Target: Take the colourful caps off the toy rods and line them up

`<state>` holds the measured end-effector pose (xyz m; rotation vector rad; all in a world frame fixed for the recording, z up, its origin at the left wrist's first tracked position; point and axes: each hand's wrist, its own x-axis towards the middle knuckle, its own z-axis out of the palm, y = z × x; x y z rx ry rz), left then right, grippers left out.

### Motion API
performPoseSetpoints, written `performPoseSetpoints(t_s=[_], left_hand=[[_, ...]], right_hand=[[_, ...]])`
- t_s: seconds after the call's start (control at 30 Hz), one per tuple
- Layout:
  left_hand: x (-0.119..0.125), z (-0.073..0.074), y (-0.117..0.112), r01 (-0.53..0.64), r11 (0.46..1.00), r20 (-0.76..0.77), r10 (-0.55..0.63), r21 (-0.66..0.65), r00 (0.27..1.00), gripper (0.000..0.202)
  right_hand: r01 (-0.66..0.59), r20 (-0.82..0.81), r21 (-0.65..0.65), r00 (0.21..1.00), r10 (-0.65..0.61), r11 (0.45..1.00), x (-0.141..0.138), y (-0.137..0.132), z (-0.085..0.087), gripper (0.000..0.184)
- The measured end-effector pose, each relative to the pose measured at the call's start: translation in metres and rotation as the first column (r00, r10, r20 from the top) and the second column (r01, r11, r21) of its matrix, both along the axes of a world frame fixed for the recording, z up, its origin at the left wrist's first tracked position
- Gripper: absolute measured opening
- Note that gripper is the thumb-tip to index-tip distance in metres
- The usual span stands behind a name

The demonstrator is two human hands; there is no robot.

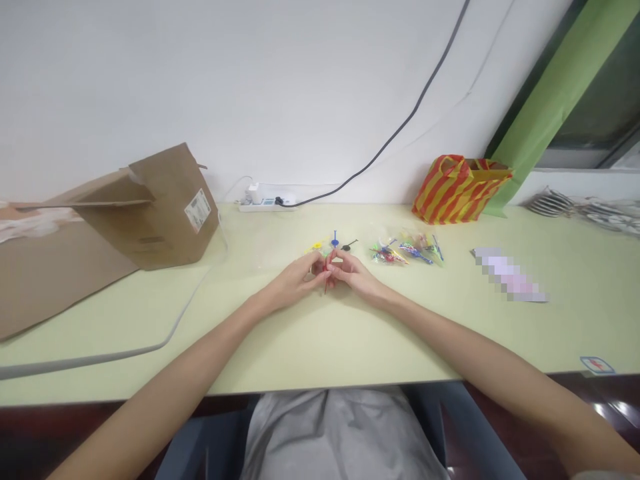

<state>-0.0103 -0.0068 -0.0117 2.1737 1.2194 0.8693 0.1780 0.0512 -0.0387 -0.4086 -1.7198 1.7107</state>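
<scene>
Head view: the person's left hand [293,280] and right hand [356,273] meet at the fingertips near the middle of a pale green table [320,347], about midway between its near and far edges. Grip: both hands are drawn in and pressed toward each other, their fingertips pinching a thin red stick [325,285]. Exactly which fingers bear on it is hidden.

The stick's long axis runs nearly straight from the near edge toward the wall, tipped slightly, with its upper end just beyond the fingertips and its lower end below them. It sits between the hands, and neither hand is clearly nearer.

Just beyond the fingertips lie a small yellow piece [316,247], a blue pin-like piece [335,241] and a small black piece [349,245], all close together. Further right, clear plastic bags of coloured parts [406,251] lie near the far edge, beyond the right hand.

Along the far edge stand a white power strip [265,205] and a red-and-yellow striped bag [460,190]. A cardboard box [150,213] occupies the far left corner, well apart from the left hand. A blurred flat item [509,273] lies toward the right end, well beyond the right hand.
</scene>
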Motion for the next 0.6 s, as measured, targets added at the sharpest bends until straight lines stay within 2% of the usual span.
performPoseSetpoints(t_s=[0.13,0.43,0.5,0.6], left_hand=[[0.002,0.003,-0.002,0.035,0.998,0.02,-0.034,-0.046,0.999,0.029],[-0.006,-0.003,0.005,-0.02,0.998,0.044,0.023,-0.063,0.999,0.035],[-0.007,-0.004,0.006,0.002,0.998,0.068,0.003,-0.069,0.998,0.033],[-0.009,-0.007,0.007,-0.033,0.998,0.115,0.038,-0.047,0.993,0.03]], right_hand=[[-0.099,-0.018,-0.017,0.995,0.099,0.995,0.003,0.009,-0.002,0.042],[-0.207,0.044,-0.044,0.977,0.208,0.977,0.01,0.014,-0.001,0.042],[-0.164,0.051,-0.027,0.985,0.165,0.986,0.009,0.015,-0.003,0.04],[-0.017,0.081,0.026,0.997,0.015,1.0,0.007,0.017,-0.006,0.038]])
